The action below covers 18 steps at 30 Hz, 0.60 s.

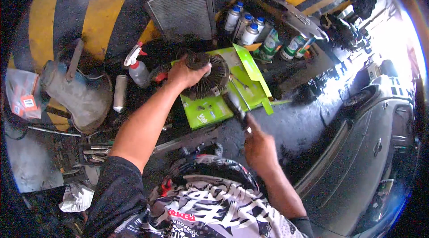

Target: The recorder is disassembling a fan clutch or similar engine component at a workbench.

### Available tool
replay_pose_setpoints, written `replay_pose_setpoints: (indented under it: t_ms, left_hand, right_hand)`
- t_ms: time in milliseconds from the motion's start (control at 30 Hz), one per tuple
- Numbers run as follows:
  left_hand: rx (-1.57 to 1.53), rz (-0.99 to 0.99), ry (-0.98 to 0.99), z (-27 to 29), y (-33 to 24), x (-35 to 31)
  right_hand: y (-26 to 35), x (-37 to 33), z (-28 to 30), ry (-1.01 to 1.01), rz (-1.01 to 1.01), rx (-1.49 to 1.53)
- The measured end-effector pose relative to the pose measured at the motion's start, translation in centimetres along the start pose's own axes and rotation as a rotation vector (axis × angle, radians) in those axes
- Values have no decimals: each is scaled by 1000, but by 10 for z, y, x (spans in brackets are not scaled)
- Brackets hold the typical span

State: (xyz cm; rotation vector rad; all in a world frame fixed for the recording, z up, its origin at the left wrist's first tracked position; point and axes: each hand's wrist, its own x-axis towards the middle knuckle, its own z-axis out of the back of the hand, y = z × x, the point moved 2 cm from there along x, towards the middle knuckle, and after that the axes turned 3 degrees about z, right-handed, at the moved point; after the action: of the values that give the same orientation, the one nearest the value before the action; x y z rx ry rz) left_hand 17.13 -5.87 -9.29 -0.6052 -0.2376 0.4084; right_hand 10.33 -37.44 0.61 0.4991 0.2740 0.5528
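My left hand (187, 74) is closed around the dark motor end of a blower fan (216, 77). The fan's round, finned wheel faces right and looks dusty. In my right hand (260, 148), the fingers wrap round the handle of a brush (233, 105), blurred by motion. The brush's dark head is just below and right of the fan wheel; whether they touch I cannot tell. Beneath both lies a flattened bright green cardboard box (203, 115), with dark specks on it. A thin, light-coloured tool (241, 95) rests on the cardboard right of the fan.
Behind the cardboard a finned radiator core (183, 12) leans against the striped wall. Several blue-capped cans (248, 34) and green pouches (269, 45) stand back right. A spray bottle (138, 72), a metal can (119, 92) and a large funnel-shaped container (78, 92) are left. A grey car (362, 157) is at right.
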Motion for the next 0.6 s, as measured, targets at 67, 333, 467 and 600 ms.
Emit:
replay_pose_setpoints:
  t_ms: [67,333,467,600]
  left_hand:
    - [-64,80,92,12,-19,1]
    - [85,38,-118,-9,10,0]
    - [-147,29,37,19,-30,-12]
    - [-67,28,115,0,-14,2]
  right_hand:
    - [21,-12,22,-375,289,172]
    - [-9,-9,-14,-9,81,-42]
    - [31,-21,25,-418,234,252]
    - [-15,-3,-23,61,-58,-86]
